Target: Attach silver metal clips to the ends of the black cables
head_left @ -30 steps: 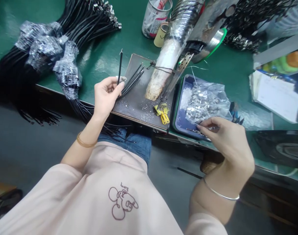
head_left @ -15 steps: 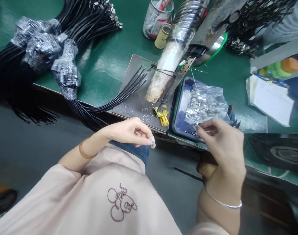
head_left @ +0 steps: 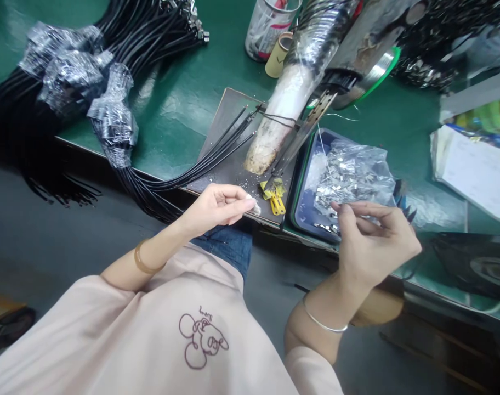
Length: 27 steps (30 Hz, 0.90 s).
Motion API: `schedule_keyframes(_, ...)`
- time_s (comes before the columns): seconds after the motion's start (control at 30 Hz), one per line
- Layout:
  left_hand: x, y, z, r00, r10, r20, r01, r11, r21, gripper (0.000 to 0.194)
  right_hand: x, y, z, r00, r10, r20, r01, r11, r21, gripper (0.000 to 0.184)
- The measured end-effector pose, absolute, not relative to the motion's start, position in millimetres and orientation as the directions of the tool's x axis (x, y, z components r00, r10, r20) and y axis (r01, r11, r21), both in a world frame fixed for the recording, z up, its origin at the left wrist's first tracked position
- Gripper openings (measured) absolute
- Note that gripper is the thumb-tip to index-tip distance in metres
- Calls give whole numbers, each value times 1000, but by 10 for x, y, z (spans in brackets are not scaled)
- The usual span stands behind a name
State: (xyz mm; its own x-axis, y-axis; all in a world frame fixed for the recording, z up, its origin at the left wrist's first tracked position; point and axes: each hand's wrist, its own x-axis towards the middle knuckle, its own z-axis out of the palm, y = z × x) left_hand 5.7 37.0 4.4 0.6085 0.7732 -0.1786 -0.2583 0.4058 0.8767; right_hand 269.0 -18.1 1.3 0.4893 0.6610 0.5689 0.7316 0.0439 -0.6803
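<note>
My left hand (head_left: pixel 223 207) is pinched closed near the front edge of the dark board (head_left: pixel 217 118), its fingertip wrapped in something whitish. Whatever it may hold is hidden. Thumb and finger of my right hand (head_left: pixel 371 233) are pressed together above the blue tray (head_left: pixel 302 211); anything between them is too small to make out. In that tray lies a clear plastic bag (head_left: pixel 371 156) with many small metal pieces (head_left: pixel 342 170), and a few loose ones sit near its front. Several black cables (head_left: pixel 200 167) stretch over the board, left of the soldering iron's long metal part (head_left: pixel 305 129).
Plastic-wrapped bundles of black cable (head_left: pixel 114 123) lie at the left. A white-ended tube (head_left: pixel 280 96) slants down over the board, beside a yellow clip-like piece (head_left: pixel 277 202). Behind stand a clear tub (head_left: pixel 266 33) and a solder spool (head_left: pixel 375 77). Papers (head_left: pixel 476 167) lie right.
My left hand has let go of the black cable it held upright, dropped toward my lap, then risen slightly to the board's edge. My right hand has stayed over the tray, its wrist turning.
</note>
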Motion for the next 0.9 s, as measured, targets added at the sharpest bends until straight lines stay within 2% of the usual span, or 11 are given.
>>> schedule_keyframes(0.1,70,379,45,573,798,-186,-284,406,868,28,2539,-171,43,525,618,585,676,115,-728,23)
schedule_keyframes(0.23,91,369,70,519,836,-176,-230,335,914,19,2161,-295,159,540,661,522,553,190,-812,16)
schedule_keyframes(0.37,98,356,85,504,853,-137,-151,244,958,13,1736,-399,210,425,751,505,576,206,-791,4)
schedule_keyframes(0.47,92,353,92,498,862,-96,-132,185,974,16,1574,-366,166,339,792,507,587,243,-772,7)
schedule_keyframes(0.53,89,345,96,487,871,-65,-122,141,982,19,1547,-314,127,310,832,459,537,246,-807,8)
schedule_keyframes(0.63,83,326,97,443,896,22,-83,17,996,20,1564,-248,94,290,884,368,434,221,-874,7)
schedule_keyframes(0.77,74,290,85,407,892,198,38,-233,972,14,1584,-233,105,278,904,324,355,216,-910,7)
schedule_keyframes(0.83,77,265,84,410,870,272,78,-331,940,12,1565,-247,109,273,906,323,346,221,-912,9)
schedule_keyframes(0.9,83,238,89,417,860,292,95,-361,928,14,1524,-268,96,286,887,364,403,233,-885,11)
